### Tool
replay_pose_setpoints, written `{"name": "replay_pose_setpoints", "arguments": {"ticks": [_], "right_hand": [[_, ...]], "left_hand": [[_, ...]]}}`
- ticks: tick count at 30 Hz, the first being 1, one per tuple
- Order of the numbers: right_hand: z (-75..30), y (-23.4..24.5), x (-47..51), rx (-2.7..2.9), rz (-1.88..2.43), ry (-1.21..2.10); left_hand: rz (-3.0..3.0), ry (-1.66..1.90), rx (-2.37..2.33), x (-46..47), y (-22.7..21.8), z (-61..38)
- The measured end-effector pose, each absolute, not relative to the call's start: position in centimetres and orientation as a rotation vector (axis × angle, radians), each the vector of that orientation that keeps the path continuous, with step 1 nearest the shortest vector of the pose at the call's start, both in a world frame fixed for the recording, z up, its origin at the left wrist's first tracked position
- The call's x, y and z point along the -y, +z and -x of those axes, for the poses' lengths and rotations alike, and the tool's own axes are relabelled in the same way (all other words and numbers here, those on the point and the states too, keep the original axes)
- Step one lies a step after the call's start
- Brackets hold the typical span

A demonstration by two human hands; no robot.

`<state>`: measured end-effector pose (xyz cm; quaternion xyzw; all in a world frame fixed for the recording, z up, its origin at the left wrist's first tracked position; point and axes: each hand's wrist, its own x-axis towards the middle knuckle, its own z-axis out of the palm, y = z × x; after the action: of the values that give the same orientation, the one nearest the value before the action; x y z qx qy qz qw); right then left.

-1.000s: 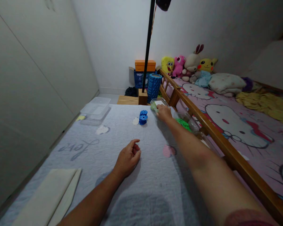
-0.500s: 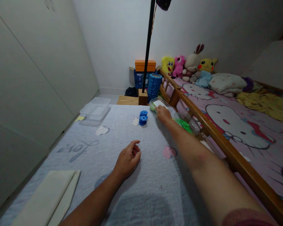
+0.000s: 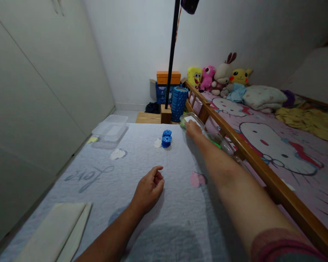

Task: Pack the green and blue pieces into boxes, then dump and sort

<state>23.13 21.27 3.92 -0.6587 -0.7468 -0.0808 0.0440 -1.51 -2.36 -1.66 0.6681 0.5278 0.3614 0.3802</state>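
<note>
Right hand [image 3: 193, 128], arm stretched far out, fingers on the near rim of a clear plastic tub [image 3: 190, 118] by the bed rail [image 3: 251, 157]; whether it is gripping is not clear. Left hand [image 3: 149, 188] rests on the grey quilt [image 3: 131, 160], loosely curled, half open, empty. One stack of blue toothed discs [image 3: 166, 138] just left of the tub. Three clear tubs in all: second [image 3: 223, 144] beside the right forearm, third lidded [image 3: 110, 127] far left. Four plush toys [image 3: 217, 75] on the bed.
</note>
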Motion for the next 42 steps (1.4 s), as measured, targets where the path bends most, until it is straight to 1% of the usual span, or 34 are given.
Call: {"name": "replay_pose_setpoints", "arguments": {"ticks": [17, 22, 42], "right_hand": [[-27.7, 4.2, -21.8, 1.934, 2.277, -0.128], [-28.4, 4.4, -21.5, 1.903, 2.363, -0.175], [-30.6, 4.2, -21.9, 1.947, 2.306, -0.231]], "left_hand": [[-1.712, 0.911, -1.367, 2.5, -1.4, 1.5], [-1.699, 0.911, -1.364, 2.5, -1.3, 1.4], [-1.723, 0.898, -1.363, 2.4, -1.6, 1.5]]}}
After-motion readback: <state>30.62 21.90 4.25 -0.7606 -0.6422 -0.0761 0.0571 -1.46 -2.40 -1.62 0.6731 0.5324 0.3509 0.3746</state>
